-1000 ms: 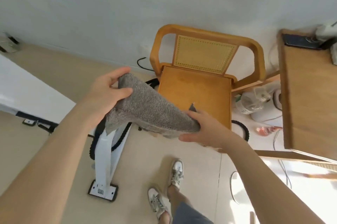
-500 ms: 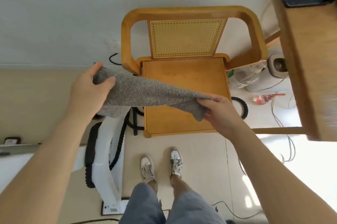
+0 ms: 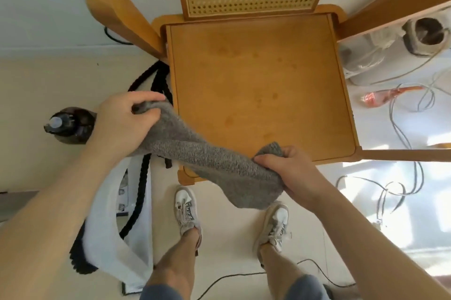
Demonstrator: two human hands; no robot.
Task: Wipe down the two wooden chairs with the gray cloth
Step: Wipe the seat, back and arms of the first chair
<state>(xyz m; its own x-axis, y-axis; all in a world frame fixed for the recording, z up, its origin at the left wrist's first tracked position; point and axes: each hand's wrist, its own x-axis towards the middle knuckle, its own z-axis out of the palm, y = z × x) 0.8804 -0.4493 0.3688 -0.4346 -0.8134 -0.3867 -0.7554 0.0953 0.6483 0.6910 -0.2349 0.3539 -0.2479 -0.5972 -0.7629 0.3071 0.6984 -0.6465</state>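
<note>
Change: view has closed in on the chair since the earlier frame; seat now fills the upper middle, top rail cut off. Cloth hangs lower and more bunched between the hands than before.
Floor: pale, sunlit patch at right, loose cables trailing across it.
Wooden chair [image 3: 263,94]: seat bare, faint darker blotches on the wood, cane back panel above. Only this one chair identifiable; second chair not made out.
White stand [image 3: 136,233]: on the floor left of the chair, black braided cord draped over it.
Gray cloth [image 3: 214,160]: held in the air over the front-left corner of the seat, slung as a thick twisted band from upper left to lower right. Contact with the seat edge cannot be told.
Dark bottle [image 3: 68,125]: on the floor at far left, partly behind the left wrist.
Left hand [image 3: 127,121]: clenched on the upper end of the cloth, thumb on top, just left of the seat edge.
Right hand [image 3: 290,172]: fingers gripping the lower end, at the seat's front edge, a fold bulging above the knuckles.
Progress: judged early; cloth being gathered for use, no wiping of the seat evident, both chairs apparently left to do.
Pose: both forearms reach forward and down, person standing square at the chair front.
</note>
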